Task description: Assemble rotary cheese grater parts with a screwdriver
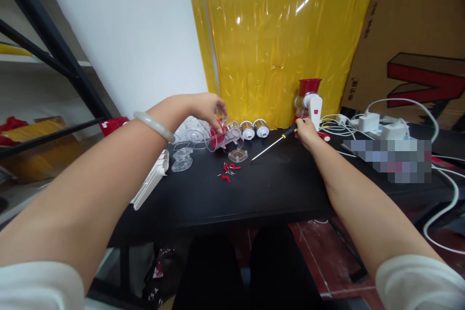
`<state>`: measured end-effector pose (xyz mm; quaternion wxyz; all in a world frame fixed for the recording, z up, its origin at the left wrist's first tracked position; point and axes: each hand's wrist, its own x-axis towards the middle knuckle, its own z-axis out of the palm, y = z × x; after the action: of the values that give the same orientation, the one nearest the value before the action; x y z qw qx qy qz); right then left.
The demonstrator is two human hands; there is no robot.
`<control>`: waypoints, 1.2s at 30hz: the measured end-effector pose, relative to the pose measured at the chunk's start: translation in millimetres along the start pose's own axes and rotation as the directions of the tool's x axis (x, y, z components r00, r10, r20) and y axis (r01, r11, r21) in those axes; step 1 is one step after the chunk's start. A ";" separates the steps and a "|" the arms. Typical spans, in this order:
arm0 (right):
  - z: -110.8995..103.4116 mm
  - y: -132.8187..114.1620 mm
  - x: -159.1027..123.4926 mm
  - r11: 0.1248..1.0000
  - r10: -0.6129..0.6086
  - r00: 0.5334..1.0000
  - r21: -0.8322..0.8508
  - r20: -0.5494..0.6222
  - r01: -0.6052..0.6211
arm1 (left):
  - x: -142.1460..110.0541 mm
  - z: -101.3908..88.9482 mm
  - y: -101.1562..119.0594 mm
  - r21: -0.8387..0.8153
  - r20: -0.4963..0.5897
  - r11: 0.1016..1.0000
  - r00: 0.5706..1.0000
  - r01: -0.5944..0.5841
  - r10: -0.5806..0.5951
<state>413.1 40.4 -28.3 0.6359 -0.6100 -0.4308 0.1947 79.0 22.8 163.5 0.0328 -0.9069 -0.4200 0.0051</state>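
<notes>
My left hand reaches over the back of the black table, its fingers curled down on a clear plastic housing with red inside. Part of the grip is hidden behind the fingers. My right hand is closed round the end of a screwdriver with a black and yellow handle. Its shaft slants left, the tip close to the tabletop. Near that tip lie small red parts with several screws, and a clear oval cover. Two white-ended drums rest behind them.
Clear covers and white plastic parts lie at the left. A red and white rotary grater stands at the back right. White cables and chargers spread over the right side. A yellow plastic sheet hangs behind the table.
</notes>
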 end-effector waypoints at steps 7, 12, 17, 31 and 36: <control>-0.4 4.9 -4.5 0.991 0.036 0.999 -0.127 0.006 -0.035 | -53.3 23.2 -37.8 -0.522 -0.259 0.851 0.941 0.054 -0.218; 1.8 10.4 -6.3 0.967 0.042 0.999 -0.253 0.002 -0.040 | -71.1 76.6 -38.1 -0.956 -0.253 0.273 0.782 -0.110 -0.570; 2.4 13.8 -6.4 0.916 0.049 0.999 -0.400 0.010 -0.041 | -70.3 123.0 -11.5 -0.903 0.095 -0.419 0.907 -0.095 -0.411; 4.5 17.5 -23.0 0.545 0.197 0.971 -0.839 0.135 0.006 | -76.3 160.3 3.9 -0.806 -0.094 -0.510 0.916 -0.301 -0.391; 6.8 15.9 -27.4 0.517 0.084 0.986 -0.853 0.141 0.078 | -73.1 162.5 6.3 -0.823 -0.246 -0.330 0.814 -0.463 -0.526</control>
<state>397.0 26.1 -52.6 0.2157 -0.8260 -0.5206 0.0082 30.5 -28.0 -0.4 -0.5954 -0.4617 -0.2304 -0.6158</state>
